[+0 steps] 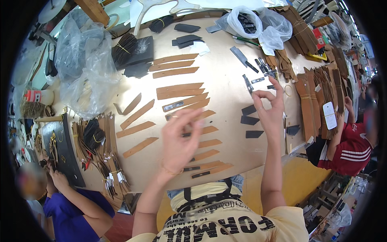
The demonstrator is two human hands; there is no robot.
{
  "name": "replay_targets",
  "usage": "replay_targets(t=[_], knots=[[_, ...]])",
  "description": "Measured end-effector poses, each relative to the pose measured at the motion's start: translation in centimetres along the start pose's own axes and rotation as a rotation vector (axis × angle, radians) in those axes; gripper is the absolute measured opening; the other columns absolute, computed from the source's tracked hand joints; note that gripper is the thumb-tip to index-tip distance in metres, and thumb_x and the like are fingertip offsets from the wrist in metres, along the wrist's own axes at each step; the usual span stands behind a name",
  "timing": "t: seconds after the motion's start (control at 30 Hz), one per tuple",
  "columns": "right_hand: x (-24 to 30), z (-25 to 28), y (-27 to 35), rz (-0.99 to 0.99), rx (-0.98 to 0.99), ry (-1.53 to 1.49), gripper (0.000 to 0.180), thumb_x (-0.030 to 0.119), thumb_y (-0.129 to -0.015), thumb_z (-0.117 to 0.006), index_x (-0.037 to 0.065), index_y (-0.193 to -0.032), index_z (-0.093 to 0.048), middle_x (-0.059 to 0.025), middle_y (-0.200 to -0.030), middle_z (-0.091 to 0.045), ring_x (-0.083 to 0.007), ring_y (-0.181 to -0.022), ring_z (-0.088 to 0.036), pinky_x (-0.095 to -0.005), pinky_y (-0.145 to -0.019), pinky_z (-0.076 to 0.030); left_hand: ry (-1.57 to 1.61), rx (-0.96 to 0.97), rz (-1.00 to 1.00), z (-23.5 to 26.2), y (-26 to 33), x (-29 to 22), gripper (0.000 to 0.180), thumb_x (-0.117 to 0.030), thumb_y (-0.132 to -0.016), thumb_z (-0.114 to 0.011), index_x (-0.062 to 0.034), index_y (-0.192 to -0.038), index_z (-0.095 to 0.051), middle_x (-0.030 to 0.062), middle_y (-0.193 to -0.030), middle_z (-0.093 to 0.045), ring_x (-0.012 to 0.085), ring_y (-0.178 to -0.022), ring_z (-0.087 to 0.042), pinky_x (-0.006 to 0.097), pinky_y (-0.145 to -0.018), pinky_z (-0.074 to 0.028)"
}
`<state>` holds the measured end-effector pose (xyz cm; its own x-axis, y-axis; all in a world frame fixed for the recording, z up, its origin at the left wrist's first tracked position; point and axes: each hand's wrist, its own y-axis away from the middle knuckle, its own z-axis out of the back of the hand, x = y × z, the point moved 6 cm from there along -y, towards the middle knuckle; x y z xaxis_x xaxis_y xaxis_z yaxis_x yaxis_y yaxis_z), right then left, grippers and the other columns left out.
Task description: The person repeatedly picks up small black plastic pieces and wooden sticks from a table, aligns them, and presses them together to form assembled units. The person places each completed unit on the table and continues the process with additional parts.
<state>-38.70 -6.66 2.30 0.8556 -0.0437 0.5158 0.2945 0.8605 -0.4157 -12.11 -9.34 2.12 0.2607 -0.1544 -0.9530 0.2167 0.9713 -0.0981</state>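
Observation:
My left hand (181, 135) is over the middle of a column of brown leather-like strips (180, 93), smeared by motion, with its fingers bent. What it holds, if anything, does not show. Farther right, my right hand (269, 107) is raised, thumb and forefinger pinched at the lower end of a small black strip (247, 83) with a shiny face. Its other fingers stick up. Similar small black strips (201, 175) lie on several of the brown strips. More shiny black pieces (263, 66) lie in a cluster just beyond my right hand.
The pale table (225, 72) also bears dark flat pieces (250, 120), bundled brown strips (308, 107) at right and another bundle (109, 139) at left. Clear plastic bags (82, 60) stand farther back. A person in purple (78, 213) works at left, another in red (348, 147) at right.

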Motion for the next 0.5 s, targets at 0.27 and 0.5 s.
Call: replay_targets(t=[0.27, 0.5], knots=[[6.2, 0.6, 2.8, -0.048, 0.281, -0.608, 0.066, -0.001, -0.082, -0.074, 0.003, -0.137, -0.037, -0.0085, -0.091, -0.071, -0.0154, -0.089, -0.066, -0.0278, -0.086, -0.049, 0.657, 0.257, 0.475, -5.3, -1.8, 0.4, 0.031, -0.022, -0.094, -0.069, 0.0049, -0.111, -0.068, 0.0016, -0.081, -0.067, 0.0043, -0.064, -0.056, 0.019, -0.057, -0.045], [11.8, -0.2, 2.5, 0.605, 0.269, -0.139, 0.051, 0.002, -0.077, -0.079, 0.005, -0.121, -0.054, -0.005, -0.095, -0.071, -0.0212, -0.089, -0.067, -0.0295, -0.087, -0.049, 0.689, 0.22, 0.493, -0.9, -1.0, 1.6, 0.022, -0.01, -0.092, -0.07, 0.0039, -0.108, -0.068, 0.0052, -0.089, -0.07, 0.0093, -0.075, -0.065, 0.022, -0.069, -0.055]])
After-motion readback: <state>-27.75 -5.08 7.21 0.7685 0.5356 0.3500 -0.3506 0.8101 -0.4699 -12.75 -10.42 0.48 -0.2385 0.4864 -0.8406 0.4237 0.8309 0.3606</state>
